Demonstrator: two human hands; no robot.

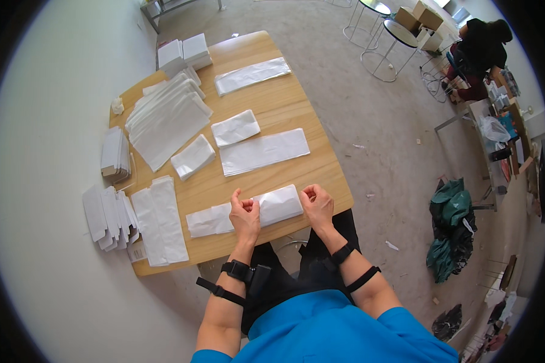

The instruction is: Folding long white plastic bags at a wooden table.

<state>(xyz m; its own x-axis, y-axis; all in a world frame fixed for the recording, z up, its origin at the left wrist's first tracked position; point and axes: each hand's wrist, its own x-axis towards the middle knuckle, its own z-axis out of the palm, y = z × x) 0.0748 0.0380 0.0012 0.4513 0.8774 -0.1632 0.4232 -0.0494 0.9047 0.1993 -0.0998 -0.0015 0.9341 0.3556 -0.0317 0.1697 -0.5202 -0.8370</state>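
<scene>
A long, thin white folded bag (277,204) lies along the near edge of the wooden table, with another flat white layer (207,222) reaching out at its left end. Over its middle is my left hand (246,219), fingers curled and fingertips together; whether they pinch the bag's edge or something else cannot be made out. My right hand (318,207) is closed at the bag's right end, thumb and fingers pinched together by its edge. Just beyond lie a wide white folded strip (264,152) and a shorter folded piece (235,128).
A fanned stack of white bags (166,121) covers the table's left side. White boxes (114,152) and flat white cartons (106,218) stand along the wall side. To the right, dark green bags (451,206) lie on the floor; a person (481,51) is at the far right.
</scene>
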